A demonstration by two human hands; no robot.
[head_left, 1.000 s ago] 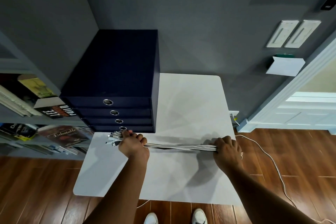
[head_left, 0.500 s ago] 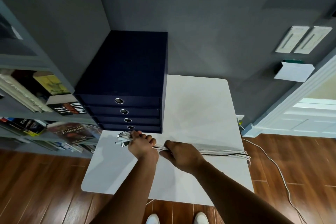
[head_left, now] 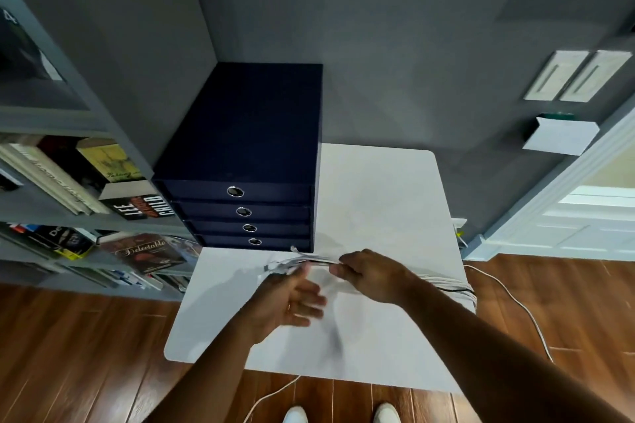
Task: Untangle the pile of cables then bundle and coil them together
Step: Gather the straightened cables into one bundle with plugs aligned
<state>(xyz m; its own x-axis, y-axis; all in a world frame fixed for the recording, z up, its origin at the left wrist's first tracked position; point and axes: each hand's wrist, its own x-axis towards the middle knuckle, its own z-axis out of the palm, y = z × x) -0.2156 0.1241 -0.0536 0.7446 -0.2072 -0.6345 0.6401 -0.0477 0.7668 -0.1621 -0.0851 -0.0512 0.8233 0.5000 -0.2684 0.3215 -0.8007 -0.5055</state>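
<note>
- Head camera, looking down on a white table (head_left: pixel 378 189): we hold a bundle of cables (head_left: pixel 318 262) stretched left to right across it, just in front of a dark blue drawer box (head_left: pixel 247 148).
- Our right hand (head_left: pixel 374 276) has its fingers curled round the bundle close to the plug ends (head_left: pixel 275 266), which fan out to the left past the grip.
- Our left hand (head_left: pixel 290 299) is blurred, with its fingers spread and loose. It holds nothing and hovers just on the near side of the plug ends. We cannot tell whether a fingertip brushes them.
- To the right of the grip, the bundle passes under our forearm, lies along the table and droops over its right edge. How much hangs below is hidden.
- The strands lie gathered side by side, so we judge the untangling done and the coiling not yet begun.
- The relation that counts is that the bundle's long axis runs left to right. Only a short stub lies left of the grip, and nearly all the length lies right of it. The left hand is the nearer to the stub.
- We judge the next move calls for the left hand to take the plug ends, freeing the right to gather loops from the right side.
- One risk is that the hanging tail could drag strands out of line.
- A separate white cord (head_left: pixel 515 302) runs over the wood floor to the right, and a bookshelf (head_left: pixel 68 182) stands at left.
</note>
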